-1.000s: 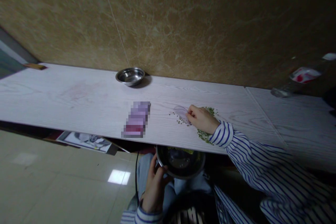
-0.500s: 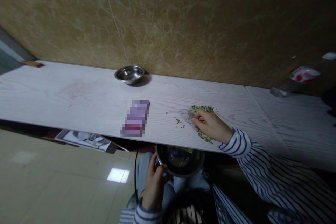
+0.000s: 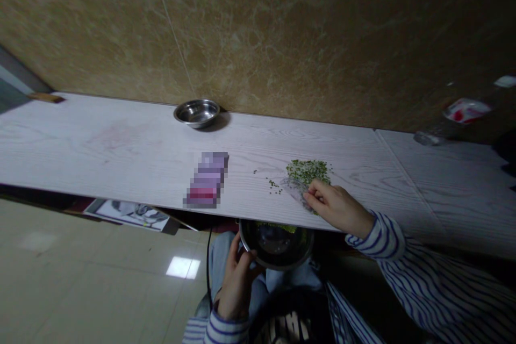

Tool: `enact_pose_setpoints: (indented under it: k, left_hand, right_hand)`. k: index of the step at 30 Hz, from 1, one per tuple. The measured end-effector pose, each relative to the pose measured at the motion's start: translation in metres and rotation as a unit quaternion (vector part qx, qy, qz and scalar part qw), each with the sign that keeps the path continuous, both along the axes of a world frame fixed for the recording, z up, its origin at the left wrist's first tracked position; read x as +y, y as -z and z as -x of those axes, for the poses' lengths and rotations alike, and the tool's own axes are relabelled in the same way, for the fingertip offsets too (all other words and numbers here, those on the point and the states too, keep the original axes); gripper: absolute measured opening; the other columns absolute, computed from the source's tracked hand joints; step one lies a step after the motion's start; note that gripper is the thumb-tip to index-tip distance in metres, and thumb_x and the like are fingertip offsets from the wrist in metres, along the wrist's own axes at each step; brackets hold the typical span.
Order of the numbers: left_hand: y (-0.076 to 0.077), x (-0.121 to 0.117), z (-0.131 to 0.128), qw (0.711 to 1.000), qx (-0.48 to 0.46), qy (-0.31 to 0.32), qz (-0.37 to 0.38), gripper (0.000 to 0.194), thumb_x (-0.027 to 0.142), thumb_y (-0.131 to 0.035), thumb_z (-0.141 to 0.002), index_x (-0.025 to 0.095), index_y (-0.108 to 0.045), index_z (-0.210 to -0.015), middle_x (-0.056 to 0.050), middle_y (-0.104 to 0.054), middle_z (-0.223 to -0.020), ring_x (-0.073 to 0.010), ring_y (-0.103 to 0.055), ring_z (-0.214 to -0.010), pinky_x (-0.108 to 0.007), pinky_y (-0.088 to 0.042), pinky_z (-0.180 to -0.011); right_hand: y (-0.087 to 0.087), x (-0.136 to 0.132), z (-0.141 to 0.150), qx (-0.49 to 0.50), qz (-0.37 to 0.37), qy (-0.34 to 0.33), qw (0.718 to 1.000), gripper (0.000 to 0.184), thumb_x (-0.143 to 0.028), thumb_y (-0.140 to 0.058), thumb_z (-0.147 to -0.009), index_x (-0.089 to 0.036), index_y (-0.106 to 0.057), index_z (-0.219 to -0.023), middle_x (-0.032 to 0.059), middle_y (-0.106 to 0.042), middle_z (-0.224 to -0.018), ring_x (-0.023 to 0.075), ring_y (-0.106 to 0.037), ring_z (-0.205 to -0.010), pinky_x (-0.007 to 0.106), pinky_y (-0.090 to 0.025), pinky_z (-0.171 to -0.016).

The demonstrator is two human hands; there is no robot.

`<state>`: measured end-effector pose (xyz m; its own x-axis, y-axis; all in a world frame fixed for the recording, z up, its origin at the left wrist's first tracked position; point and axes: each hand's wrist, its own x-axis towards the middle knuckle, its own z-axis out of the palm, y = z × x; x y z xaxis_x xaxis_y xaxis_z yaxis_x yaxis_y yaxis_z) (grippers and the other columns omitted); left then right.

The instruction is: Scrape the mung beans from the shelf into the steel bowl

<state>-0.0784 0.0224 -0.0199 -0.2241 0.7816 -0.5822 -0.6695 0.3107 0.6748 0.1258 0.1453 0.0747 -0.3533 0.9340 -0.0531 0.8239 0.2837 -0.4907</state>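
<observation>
Mung beans (image 3: 305, 170) lie spread in a patch on the white wood-grain table (image 3: 133, 145), with a few strays to their left. My right hand (image 3: 336, 205) pinches a thin see-through piece of plastic (image 3: 297, 191), its lower part resting on the table by the near side of the beans. Whether it is a bag or a sheet I cannot tell. My left hand (image 3: 238, 279) grips the left rim of a metal bowl (image 3: 278, 267) just under the table's front edge, over the lap. Some green beans show at the bowl's far inner side.
A small steel bowl (image 3: 196, 114) stands by the wall. A phone-shaped, blurred-out purple object (image 3: 207, 180) lies left of the beans. A clear bottle (image 3: 463, 112) with a red and white label is at the right. An open drawer (image 3: 131, 210) juts out below left.
My right hand has drawn the plastic piece towards the front edge and slightly right, uncovering more of the bean patch. My left hand and its bowl have stayed in place.
</observation>
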Motion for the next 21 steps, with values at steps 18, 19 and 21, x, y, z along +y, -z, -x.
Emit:
enact_pose_setpoints:
  k: [18, 19, 21]
  left_hand:
    - [-0.0057, 0.0015, -0.0010, 1.000, 0.015, -0.007, 0.015, 0.069, 0.023, -0.068, -0.065, 0.024, -0.051, -0.132, -0.009, -0.065, -0.113, -0.0229, -0.060, -0.092, -0.031, -0.052, -0.063]
    - [-0.0057, 0.0018, -0.0012, 1.000, 0.016, -0.008, 0.015, 0.070, 0.024, -0.068, -0.064, 0.024, -0.051, -0.133, -0.009, -0.065, -0.112, -0.0232, -0.060, -0.092, -0.031, -0.052, -0.063]
    - [-0.0055, 0.0022, -0.0013, 1.000, 0.019, -0.008, 0.015, 0.071, 0.023, -0.068, -0.064, 0.024, -0.051, -0.133, -0.009, -0.065, -0.111, -0.0230, -0.060, -0.090, -0.031, -0.051, -0.062]
  right_hand:
    - [0.0014, -0.0025, 0.0008, 0.008, 0.015, -0.010, 1.000, 0.014, -0.030, -0.044, -0.090, -0.024, -0.048, -0.078, 0.0018, -0.067, -0.071, 0.0169, -0.063, -0.065, 0.026, -0.042, -0.059]
    - [0.0023, -0.0026, 0.0009, 0.010, 0.013, -0.013, 1.000, 0.014, -0.030, -0.044, -0.090, -0.024, -0.048, -0.078, 0.0016, -0.067, -0.071, 0.0167, -0.063, -0.065, 0.026, -0.042, -0.058]
    - [0.0043, -0.0027, 0.0014, 0.015, 0.009, -0.018, 1.000, 0.013, -0.030, -0.045, -0.090, -0.024, -0.049, -0.079, 0.0011, -0.067, -0.070, 0.0165, -0.063, -0.064, 0.026, -0.042, -0.058]
